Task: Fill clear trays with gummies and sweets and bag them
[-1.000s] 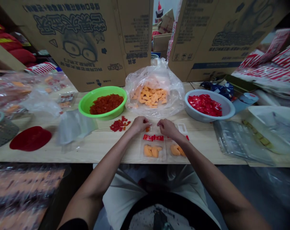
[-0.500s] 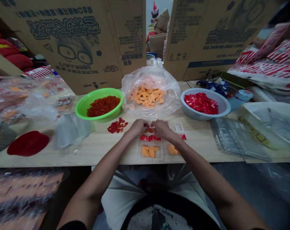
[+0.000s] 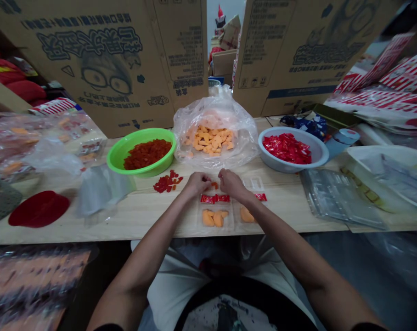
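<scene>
My left hand (image 3: 198, 184) and my right hand (image 3: 232, 184) hover close together, fingers curled down, above a pair of clear plastic trays on the wooden table (image 3: 126, 220). Whether either hand holds a small piece is hidden by the fingers. Between the hands lie small orange pieces (image 3: 214, 185). The nearer tray (image 3: 215, 228) holds orange pieces and red sachets (image 3: 212, 198), and the tray beside it (image 3: 253, 202) holds orange pieces too. A loose heap of red diced pieces (image 3: 166, 184) lies just left of my left hand.
Behind the hands stand a green basin (image 3: 141, 154) of red dice, a clear bag (image 3: 215, 133) of orange pieces and a grey bowl (image 3: 293, 149) of red sachets. Stacked clear packaging lies on both sides, and large cardboard boxes (image 3: 91, 69) stand behind the table.
My hands have drawn slightly closer together above the trays. The whole view has drifted slightly left and down.
</scene>
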Demonstrator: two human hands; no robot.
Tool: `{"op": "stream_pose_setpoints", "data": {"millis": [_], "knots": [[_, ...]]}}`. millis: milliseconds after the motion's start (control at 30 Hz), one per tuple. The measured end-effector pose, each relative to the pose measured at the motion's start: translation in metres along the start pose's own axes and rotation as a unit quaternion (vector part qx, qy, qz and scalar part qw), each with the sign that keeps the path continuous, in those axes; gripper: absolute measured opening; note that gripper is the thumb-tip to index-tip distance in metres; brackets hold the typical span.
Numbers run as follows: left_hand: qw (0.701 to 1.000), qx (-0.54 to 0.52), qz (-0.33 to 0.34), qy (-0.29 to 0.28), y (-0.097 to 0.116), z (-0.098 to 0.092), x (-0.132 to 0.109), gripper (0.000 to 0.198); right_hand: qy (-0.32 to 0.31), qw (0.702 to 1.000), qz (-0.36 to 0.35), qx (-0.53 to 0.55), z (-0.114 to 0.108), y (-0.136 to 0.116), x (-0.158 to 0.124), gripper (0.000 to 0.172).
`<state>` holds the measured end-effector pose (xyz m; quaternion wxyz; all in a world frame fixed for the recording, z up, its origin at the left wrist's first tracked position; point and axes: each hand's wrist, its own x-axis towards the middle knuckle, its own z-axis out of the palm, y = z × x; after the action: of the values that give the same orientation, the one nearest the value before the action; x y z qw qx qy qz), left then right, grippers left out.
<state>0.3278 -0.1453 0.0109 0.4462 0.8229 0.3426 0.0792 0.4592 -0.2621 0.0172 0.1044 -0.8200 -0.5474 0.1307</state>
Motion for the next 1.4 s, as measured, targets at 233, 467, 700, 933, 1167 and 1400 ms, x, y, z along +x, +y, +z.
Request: {"op": "stream_pose_setpoints", "data": {"millis": [233, 467, 700, 933, 1167, 1400], "knots": [[0.992, -0.118, -0.046, 0.006, -0.003, -0.007, 0.002, 0.012, -0.013, 0.999, -0.039, 0.004, -0.010, 0.003, -0.005, 0.034], [0.992, -0.100, -0.074, 0.008, 0.001, -0.009, -0.004, 0.032, -0.021, 0.997, -0.043, -0.062, -0.003, -0.013, -0.010, 0.030], [0.997, -0.056, -0.059, 0.003, -0.002, -0.001, -0.006, 0.029, -0.033, 0.990, -0.095, -0.100, -0.008, -0.017, -0.014, 0.028], [0.996, -0.058, -0.064, 0.002, 0.007, -0.001, -0.004, 0.025, 0.056, 0.998, 0.015, -0.014, -0.034, 0.032, -0.023, 0.024], [1.000, 0.018, -0.023, 0.005, 0.030, 0.038, 0.005, 0.015, 0.032, 0.998, 0.037, 0.032, -0.022, 0.056, -0.029, 0.025], [0.999, 0.007, -0.017, 0.036, 0.026, 0.019, 0.001, 0.013, 0.029, 0.999, 0.021, 0.031, -0.020, 0.046, -0.033, 0.028]]}}
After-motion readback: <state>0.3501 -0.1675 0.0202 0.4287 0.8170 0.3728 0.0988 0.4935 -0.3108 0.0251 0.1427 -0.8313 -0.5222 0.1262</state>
